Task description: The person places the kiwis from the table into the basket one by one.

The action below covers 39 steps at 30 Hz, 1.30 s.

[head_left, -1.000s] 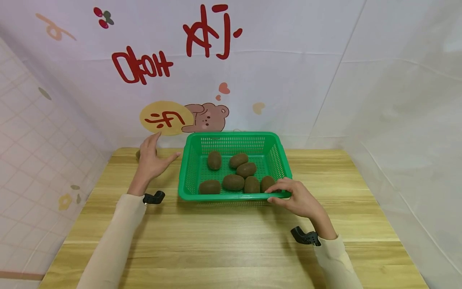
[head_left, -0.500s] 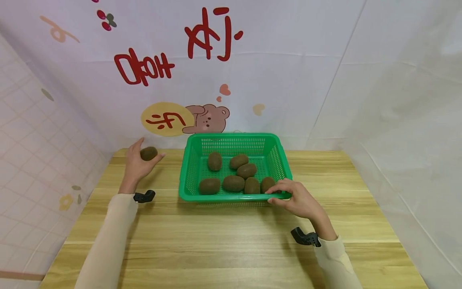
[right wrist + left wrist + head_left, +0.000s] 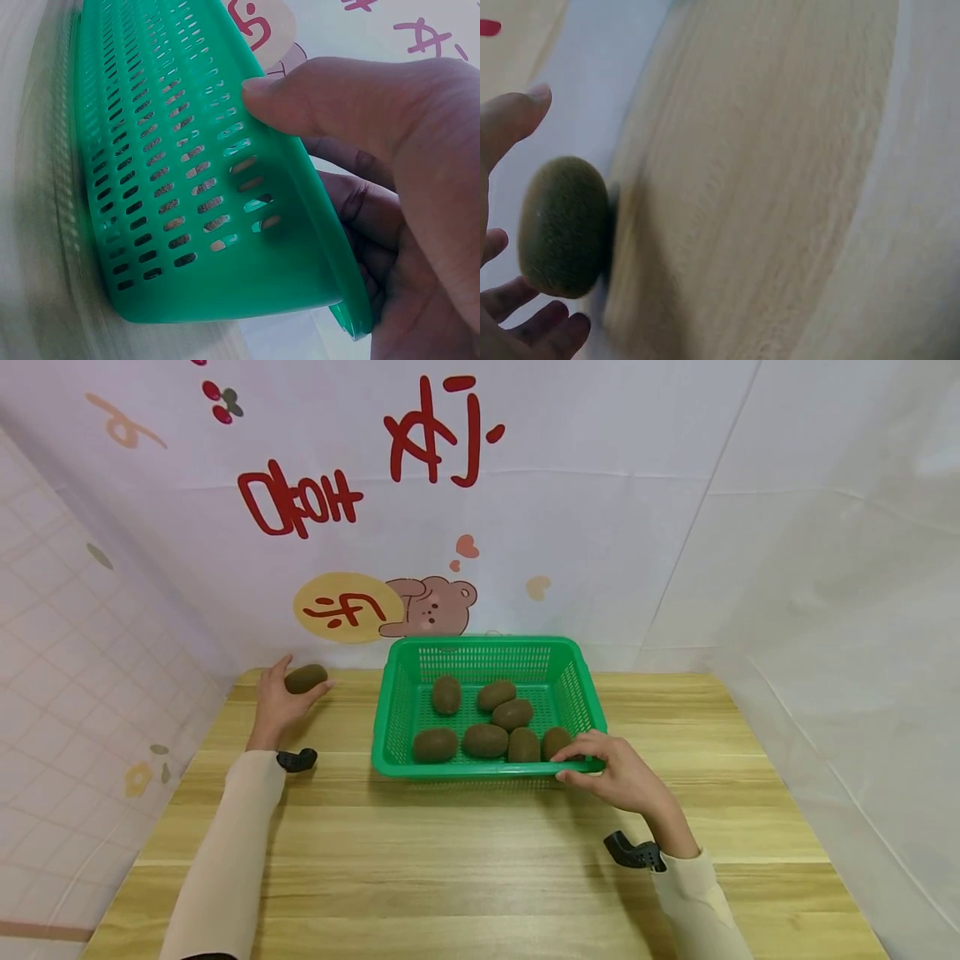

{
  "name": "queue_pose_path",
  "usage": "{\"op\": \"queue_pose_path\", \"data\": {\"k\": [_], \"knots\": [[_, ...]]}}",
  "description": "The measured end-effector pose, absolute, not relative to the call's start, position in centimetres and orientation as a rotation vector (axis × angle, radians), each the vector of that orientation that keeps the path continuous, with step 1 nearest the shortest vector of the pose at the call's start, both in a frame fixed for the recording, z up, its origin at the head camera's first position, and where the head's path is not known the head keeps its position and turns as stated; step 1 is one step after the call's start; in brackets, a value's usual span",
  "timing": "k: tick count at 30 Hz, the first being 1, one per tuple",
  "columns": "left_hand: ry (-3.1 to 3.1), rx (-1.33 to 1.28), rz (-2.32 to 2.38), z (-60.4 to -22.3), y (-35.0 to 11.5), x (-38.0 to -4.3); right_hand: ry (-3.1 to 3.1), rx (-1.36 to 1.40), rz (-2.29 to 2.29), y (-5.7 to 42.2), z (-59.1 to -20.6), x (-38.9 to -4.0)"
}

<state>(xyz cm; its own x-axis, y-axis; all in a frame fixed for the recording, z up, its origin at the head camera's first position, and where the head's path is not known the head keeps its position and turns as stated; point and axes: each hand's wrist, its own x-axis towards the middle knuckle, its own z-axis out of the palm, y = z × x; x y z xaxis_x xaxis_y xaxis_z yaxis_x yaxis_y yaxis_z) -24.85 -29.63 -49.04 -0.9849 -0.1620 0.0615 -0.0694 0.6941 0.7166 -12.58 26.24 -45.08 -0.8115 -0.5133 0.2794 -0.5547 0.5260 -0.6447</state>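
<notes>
At the table's back left, a brown fuzzy kiwi (image 3: pixel 305 678) lies between the spread thumb and fingers of my left hand (image 3: pixel 277 703). In the left wrist view a gap shows between the thumb and the kiwi (image 3: pixel 564 225), while the fingertips sit close by its other end. My right hand (image 3: pixel 618 777) pinches the near rim of a green plastic basket (image 3: pixel 442 770) by its right corner, thumb outside and fingers over the inside. Several kiwis (image 3: pixel 485 740) lie on the basket floor; the one nearest the right hand is partly hidden by its fingers.
The basket stands on a wood-grain table (image 3: pixel 450 868), near a white printed backdrop (image 3: pixel 615 543). A tiled-pattern sheet (image 3: pixel 67 693) rises along the left edge and a plain white sheet (image 3: pixel 847 693) along the right.
My left hand has moved left and slightly down to surround the loose kiwi, which was mostly hidden behind it before. The right hand keeps its hold on the basket rim.
</notes>
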Motion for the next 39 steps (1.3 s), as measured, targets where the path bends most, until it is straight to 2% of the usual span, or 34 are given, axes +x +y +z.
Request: {"op": "queue_pose_path", "data": {"k": [17, 39], "knots": [[-2.714, 0.215, -1.273, -50.5, -30.6, -25.3, -2.692, 0.955, 1.181, 26.2, -45.0, -12.6], [-2.638, 0.215, -1.326, -50.1, -29.2, -24.5, -2.694, 0.953, 1.171, 26.3, -45.2, -12.5]]}}
